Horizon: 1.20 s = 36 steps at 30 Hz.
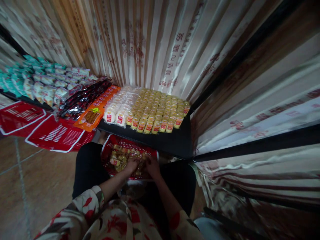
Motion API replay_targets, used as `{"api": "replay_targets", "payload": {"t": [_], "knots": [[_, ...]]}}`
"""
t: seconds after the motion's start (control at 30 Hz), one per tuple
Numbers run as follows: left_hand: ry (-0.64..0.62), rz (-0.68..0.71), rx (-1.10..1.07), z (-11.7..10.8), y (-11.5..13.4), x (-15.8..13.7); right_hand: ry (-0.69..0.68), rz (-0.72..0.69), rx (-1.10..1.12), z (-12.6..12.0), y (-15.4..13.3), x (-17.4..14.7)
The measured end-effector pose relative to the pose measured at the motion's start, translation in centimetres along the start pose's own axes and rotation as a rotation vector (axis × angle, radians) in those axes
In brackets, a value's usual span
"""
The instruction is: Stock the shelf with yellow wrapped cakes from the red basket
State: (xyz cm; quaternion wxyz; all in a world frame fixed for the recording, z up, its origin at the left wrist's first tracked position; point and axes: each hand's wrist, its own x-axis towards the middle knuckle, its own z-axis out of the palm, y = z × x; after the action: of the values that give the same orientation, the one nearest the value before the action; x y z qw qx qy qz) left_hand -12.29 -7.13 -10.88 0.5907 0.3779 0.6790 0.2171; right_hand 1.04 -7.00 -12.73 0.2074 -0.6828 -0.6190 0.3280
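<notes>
A red plastic basket (104, 146) stands between my knees, filled with small yellow snack packs (117, 156) in clear wrappers, some with red labels. My left hand (133, 165) reaches in among them, fingers curled in; what they hold is too dark to make out. Close beside it, my right hand (152, 166) has its fingers bent and pinched at a yellow pack near the basket's right side. Just beyond, the same kind of yellow packs (155, 111) stand in neat rows on a black shelf (172, 141).
Left of the yellow rows lie white packs (120, 106), an orange bag (93, 113), dark shiny packets (82, 100) and green-and-white packs (37, 75). Red baskets (56, 133) hang or stand below them. Pleated, printed curtains (145, 40) and black bars (225, 66) enclose the back and right.
</notes>
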Motion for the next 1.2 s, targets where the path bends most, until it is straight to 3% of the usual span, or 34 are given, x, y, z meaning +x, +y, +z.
{"api": "replay_targets", "payload": {"t": [0.3,0.5,0.63,0.9,1.07,1.2], "knots": [[-0.099,0.121,-0.135,-2.3,3.0,-2.4,0.124,-0.063,0.185,-2.9,-1.8,-0.8],[-0.281,0.296,-0.005,-3.9,5.6,-4.1,0.063,0.067,0.473,-5.0,-3.5,-1.1],[-0.323,0.385,0.056,-3.8,6.9,-4.8,0.05,0.127,0.593,-6.9,-4.8,-1.4],[-0.235,0.337,-0.061,-2.9,10.6,-5.0,0.037,0.087,0.48,-10.9,-5.8,-1.8],[-0.267,0.237,-0.312,-1.5,12.3,-5.2,0.191,0.092,0.797,-11.6,-5.4,-1.2],[-0.309,0.232,-0.544,0.6,13.1,-5.2,0.33,0.065,1.015,-11.4,-5.2,-0.9]]}}
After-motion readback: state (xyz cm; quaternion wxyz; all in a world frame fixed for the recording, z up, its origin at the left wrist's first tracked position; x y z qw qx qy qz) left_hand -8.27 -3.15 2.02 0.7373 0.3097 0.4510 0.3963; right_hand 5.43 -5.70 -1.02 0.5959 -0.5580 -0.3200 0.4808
